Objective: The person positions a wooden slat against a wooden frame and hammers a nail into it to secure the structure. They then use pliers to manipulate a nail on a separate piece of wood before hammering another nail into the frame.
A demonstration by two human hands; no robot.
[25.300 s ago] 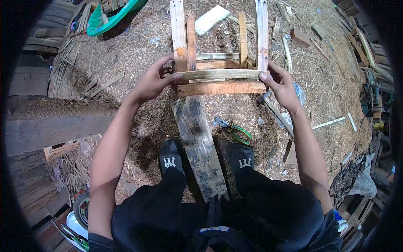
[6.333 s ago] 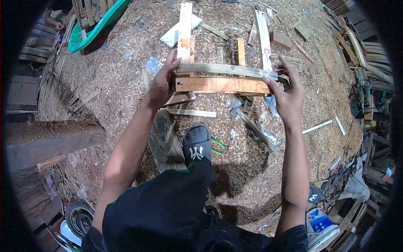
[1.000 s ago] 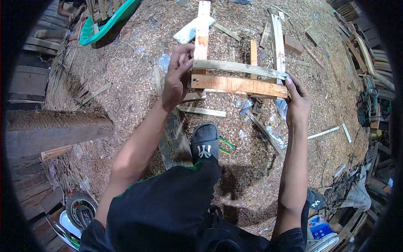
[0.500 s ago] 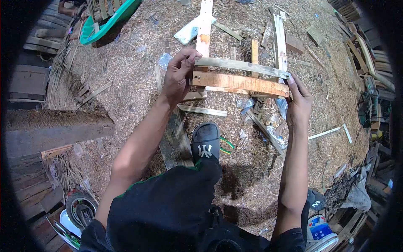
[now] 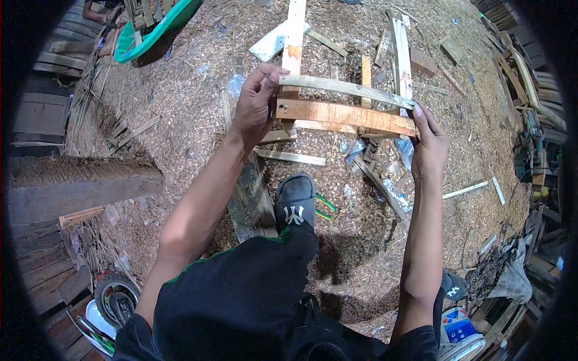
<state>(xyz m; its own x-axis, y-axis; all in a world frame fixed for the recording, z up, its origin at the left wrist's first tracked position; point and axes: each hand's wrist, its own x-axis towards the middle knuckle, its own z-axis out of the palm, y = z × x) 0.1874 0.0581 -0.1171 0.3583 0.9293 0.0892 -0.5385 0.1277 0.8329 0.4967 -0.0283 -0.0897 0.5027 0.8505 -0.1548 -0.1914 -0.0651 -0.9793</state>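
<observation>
A thin pale wooden strip (image 5: 343,88) is pinched at its left end by my left hand (image 5: 254,103), fingers closed. My right hand (image 5: 429,141) pinches its other end, thumb on top. The strip runs just beyond a thicker orange-brown board (image 5: 343,114), with a narrow gap between them. Two small dark holes or nail heads mark the board's left end. The board lies across a long pale left rail (image 5: 293,42) and toward a right rail (image 5: 401,54), which both stretch away from me.
Wood shavings (image 5: 198,114) cover the ground, with scattered offcuts and plastic scraps. A thick beam (image 5: 84,186) juts in from the left. A dark plank (image 5: 250,198) lies beside my slipper (image 5: 295,198). A green tub (image 5: 159,33) holding wood is at the upper left, near another person's arm (image 5: 96,13).
Both hands have shifted the thin strip slightly away from me, widening the gap to the orange-brown board. My grip on its ends stays the same.
</observation>
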